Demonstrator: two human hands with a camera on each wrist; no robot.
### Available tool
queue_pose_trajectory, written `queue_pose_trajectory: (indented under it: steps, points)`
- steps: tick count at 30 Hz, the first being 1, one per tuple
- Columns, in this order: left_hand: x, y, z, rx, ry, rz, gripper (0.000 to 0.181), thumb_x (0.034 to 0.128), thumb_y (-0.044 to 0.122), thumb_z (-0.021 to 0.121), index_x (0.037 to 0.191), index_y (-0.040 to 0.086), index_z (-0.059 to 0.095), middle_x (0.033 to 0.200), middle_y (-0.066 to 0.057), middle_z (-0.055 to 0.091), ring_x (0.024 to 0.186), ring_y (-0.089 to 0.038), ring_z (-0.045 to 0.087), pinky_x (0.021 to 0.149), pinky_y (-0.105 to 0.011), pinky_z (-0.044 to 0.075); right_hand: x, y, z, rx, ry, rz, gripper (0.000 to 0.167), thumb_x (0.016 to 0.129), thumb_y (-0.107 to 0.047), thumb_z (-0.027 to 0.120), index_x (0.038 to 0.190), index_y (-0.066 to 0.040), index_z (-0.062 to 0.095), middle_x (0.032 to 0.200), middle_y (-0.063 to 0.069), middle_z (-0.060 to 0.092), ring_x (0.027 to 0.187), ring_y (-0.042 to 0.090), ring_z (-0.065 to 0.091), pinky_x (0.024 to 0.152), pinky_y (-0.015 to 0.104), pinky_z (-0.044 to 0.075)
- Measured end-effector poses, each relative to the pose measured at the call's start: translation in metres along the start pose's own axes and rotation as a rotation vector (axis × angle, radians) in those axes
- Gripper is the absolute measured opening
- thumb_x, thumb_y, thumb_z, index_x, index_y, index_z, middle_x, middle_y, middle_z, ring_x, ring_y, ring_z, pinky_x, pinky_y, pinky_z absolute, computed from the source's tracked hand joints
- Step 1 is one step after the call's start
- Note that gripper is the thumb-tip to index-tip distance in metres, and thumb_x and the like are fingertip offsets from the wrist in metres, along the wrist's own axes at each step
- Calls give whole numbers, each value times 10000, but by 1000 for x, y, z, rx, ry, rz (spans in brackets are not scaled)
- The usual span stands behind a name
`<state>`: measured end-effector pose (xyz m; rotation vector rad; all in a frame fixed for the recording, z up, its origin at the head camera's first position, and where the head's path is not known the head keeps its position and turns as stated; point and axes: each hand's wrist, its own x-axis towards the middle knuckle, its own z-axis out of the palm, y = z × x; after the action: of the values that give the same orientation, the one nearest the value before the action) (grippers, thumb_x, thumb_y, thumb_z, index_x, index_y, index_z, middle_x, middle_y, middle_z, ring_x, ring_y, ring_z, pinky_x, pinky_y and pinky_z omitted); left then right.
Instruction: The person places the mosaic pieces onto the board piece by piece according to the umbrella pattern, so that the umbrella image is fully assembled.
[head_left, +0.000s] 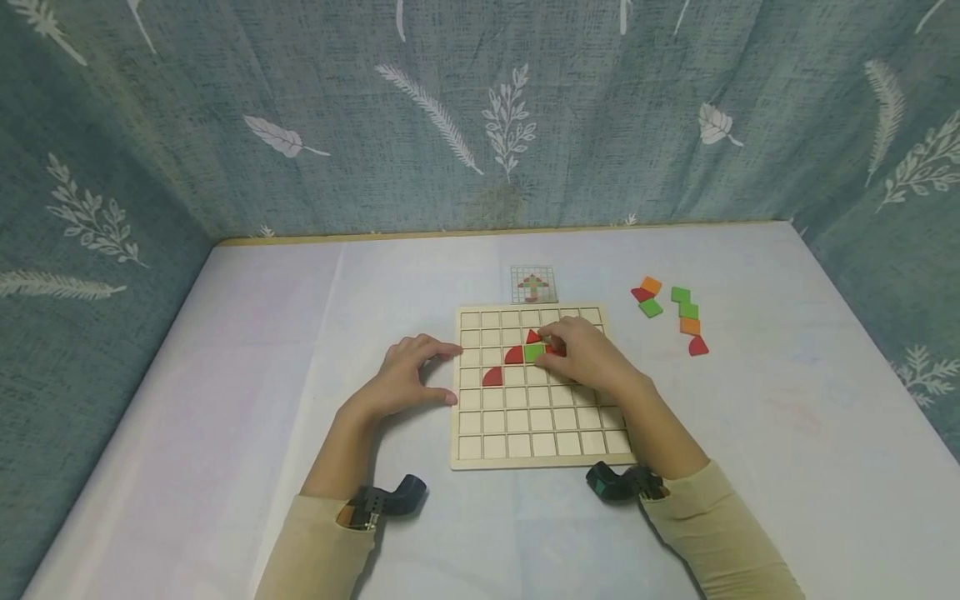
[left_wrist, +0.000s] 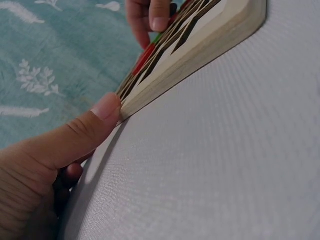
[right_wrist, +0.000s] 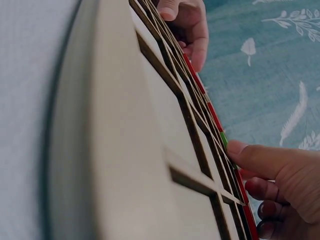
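A square wooden grid board [head_left: 480, 448] lies on the table. My left hand [head_left: 402, 379] braces its left edge, index fingertip and thumb spread apart; the thumb [left_wrist: 100, 115] touches the wooden rim in the left wrist view. Over the board's upper middle, my right hand [head_left: 592, 354] pinches a red piece [head_left: 553, 348], mostly hidden by the fingers. Beside it sit a green square [head_left: 533, 352], a small red triangle [head_left: 533, 337] and a red quarter-round piece [head_left: 513, 356]. Another red quarter-round piece [head_left: 492, 377] lies lower left. In the right wrist view, the right thumb [right_wrist: 240, 150] is by the green square.
Behind the board lies a small pattern card [head_left: 533, 285] with a coloured figure on a grid. Right of the board are loose pieces, among them an orange square [head_left: 690, 326], a green square [head_left: 680, 294] and a red quarter-round piece [head_left: 698, 346]. A leaf-patterned curtain [head_left: 330, 150] surrounds the table.
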<state>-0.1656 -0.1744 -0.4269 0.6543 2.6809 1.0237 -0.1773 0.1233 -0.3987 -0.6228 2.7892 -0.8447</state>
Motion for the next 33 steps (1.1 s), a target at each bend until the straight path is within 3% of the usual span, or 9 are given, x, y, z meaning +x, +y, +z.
queue_pose_trajectory:
  steps: [8, 18, 26, 33]
  points:
    - [0, 1, -1, -2, 6, 10, 702, 654, 369, 846, 1276, 199, 569, 1201, -21, 562, 1125, -228, 420, 1003, -439, 220, -1, -1, -2, -45, -11, -16, 399, 871, -272, 681, 1203, -55, 634, 848, 43, 568, 815, 203, 460, 688, 335, 389]
    - [1, 3, -2, -7, 3, 2, 710, 648, 381, 846, 1277, 199, 571, 1200, -20, 561, 1138, -233, 416, 1001, -440, 223, 2, -2, 2, -119, 8, -129, 364, 908, -308, 627, 1218, -117, 653, 861, 49, 545, 750, 177, 434, 661, 299, 358]
    - [1, -1, 0, -5, 12, 10, 713, 643, 382, 849, 1275, 200, 572, 1197, -19, 561, 1120, -228, 416, 991, -440, 230, 2, 1, -1, -97, 11, -85, 423, 912, -342, 615, 1255, -95, 620, 928, 85, 571, 791, 201, 471, 679, 330, 398]
    - [1, -2, 2, 1, 10, 8, 711, 645, 379, 850, 1275, 201, 572, 1179, -18, 562, 1103, -226, 418, 986, -440, 230, -5, 8, -18, -14, -8, 45, 432, 919, -325, 610, 1275, -80, 599, 1207, 177, 570, 1056, 305, 528, 866, 450, 449]
